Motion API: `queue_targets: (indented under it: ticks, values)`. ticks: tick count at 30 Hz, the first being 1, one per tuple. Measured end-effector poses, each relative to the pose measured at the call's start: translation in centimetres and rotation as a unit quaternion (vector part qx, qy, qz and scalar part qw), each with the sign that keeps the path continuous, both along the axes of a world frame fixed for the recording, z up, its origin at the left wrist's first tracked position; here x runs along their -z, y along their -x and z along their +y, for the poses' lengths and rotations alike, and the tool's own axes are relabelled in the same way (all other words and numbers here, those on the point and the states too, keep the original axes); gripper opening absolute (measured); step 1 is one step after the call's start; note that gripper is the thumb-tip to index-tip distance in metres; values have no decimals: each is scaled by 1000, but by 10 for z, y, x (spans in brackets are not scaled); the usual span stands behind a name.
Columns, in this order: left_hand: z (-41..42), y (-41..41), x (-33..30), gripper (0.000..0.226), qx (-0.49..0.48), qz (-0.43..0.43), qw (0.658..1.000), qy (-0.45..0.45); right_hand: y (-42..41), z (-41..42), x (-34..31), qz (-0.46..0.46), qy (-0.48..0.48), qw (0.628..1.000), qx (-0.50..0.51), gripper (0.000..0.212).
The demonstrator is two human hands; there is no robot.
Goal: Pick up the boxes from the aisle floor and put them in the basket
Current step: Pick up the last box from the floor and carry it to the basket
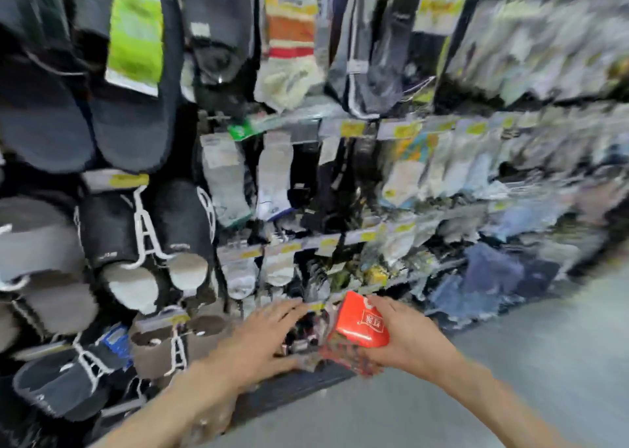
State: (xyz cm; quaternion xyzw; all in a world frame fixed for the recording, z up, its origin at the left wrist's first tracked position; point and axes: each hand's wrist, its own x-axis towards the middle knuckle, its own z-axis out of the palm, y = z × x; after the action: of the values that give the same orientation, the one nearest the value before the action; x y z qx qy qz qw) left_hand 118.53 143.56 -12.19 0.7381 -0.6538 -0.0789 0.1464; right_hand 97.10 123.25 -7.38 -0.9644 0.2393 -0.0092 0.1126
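Before a blurred rack of socks (pixel 272 171) and slippers (pixel 136 229), my right hand (pixel 405 335) grips a red box (pixel 360 321); my left hand (pixel 262 338) reaches out flat, holding nothing.

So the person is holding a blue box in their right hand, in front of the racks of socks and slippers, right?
Not quite: the box is red, not blue. The head view shows the right hand holding it in front of the racks of socks and slippers.

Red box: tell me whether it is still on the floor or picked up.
Picked up: the right hand grips the red box in the air.
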Motion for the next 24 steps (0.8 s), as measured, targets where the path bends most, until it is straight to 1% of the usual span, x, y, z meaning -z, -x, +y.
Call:
queue_targets:
  ticks: [2,4,6,8,11,13,19,21,24]
  values:
    - [-50,17,-33,83,48,-17,998,24,36,-23,-33,-25,0,998,51,97]
    - [-102,40,-64,85,92,-26,995,40,73,-49,-59,-44,-11,993,105,88]
    - [-154,66,-89,88,145,-45,987,50,110,-75,-81,-59,-16,986,157,77]
    - [-203,90,-107,88,178,-61,980,58,147,-102,-98,-70,-18,977,202,73]
    - [-279,124,-119,84,228,-52,970,65,204,-149,-111,-93,-17,960,263,73]
    - [-333,147,-119,86,255,-49,963,65,242,-183,-117,-101,-2,950,296,75]
    - [-489,241,-133,88,317,-34,943,96,344,-278,-143,-92,28,929,357,79]
    - [-538,271,-136,89,341,-26,935,93,375,-309,-150,-94,34,921,378,78]
    - [-606,311,-143,88,374,-17,922,94,416,-353,-160,-105,39,903,415,83]
